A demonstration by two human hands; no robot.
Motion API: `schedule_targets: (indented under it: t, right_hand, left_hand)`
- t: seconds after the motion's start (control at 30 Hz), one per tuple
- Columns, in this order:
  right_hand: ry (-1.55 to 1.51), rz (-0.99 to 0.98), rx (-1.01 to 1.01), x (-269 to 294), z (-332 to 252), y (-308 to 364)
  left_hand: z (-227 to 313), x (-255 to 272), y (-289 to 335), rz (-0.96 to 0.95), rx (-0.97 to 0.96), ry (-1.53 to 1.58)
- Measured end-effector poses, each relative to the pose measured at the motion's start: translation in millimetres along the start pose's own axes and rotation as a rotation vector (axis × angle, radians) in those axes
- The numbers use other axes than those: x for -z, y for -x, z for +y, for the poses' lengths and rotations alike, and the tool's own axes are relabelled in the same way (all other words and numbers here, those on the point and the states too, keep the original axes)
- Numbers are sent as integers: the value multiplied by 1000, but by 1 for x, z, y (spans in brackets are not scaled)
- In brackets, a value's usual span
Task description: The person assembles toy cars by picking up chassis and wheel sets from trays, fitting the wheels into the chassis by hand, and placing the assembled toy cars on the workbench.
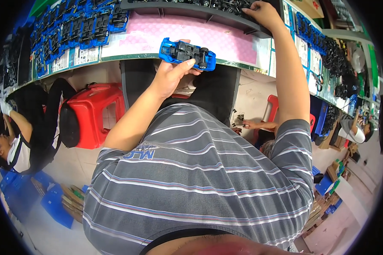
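Observation:
My left hand [173, 75] grips a blue toy car [187, 54] over the near edge of the table. The car's underside faces up, showing a black chassis; one axle with black wheels sits at its right end, and I see no wheels at the left end. At the top right, my right hand [264, 15] reaches into a dark grey tray [200, 12] of small black parts [225, 5]. Its fingers are bent together at the parts; whatever they hold, if anything, is too small to make out.
Rows of upturned blue toy cars [78, 32] lie at the table's left. A pink mat [191, 32] covers the middle. More blue cars [310, 32] and black parts stand at right. A red stool [93, 112] is below left. Another person [17, 140] works at far left.

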State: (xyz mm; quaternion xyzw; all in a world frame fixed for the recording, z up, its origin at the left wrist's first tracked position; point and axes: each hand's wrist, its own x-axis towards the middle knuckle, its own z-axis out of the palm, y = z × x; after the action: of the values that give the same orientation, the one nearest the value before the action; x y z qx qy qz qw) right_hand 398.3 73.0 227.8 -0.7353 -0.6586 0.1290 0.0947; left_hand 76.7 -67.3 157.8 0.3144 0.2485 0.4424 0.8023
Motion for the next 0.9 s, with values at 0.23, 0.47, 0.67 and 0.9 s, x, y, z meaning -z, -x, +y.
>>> schedule_targets:
  t: [0.23,0.47,0.67,0.9]
  right_hand:
    - [-132,237,73,-2,-7,6]
    - [-391,275,-36,-5,8,6]
    - [-168,167,68,-14,27,1]
    - [-86,-150,143,-29,43,-30]
  left_hand:
    - [3,12,3,-13,10,-89]
    - [6,11,4,-9,37,-78]
    - [2,10,7,12,26,-50]
    - [0,5,8,4,61,-10]
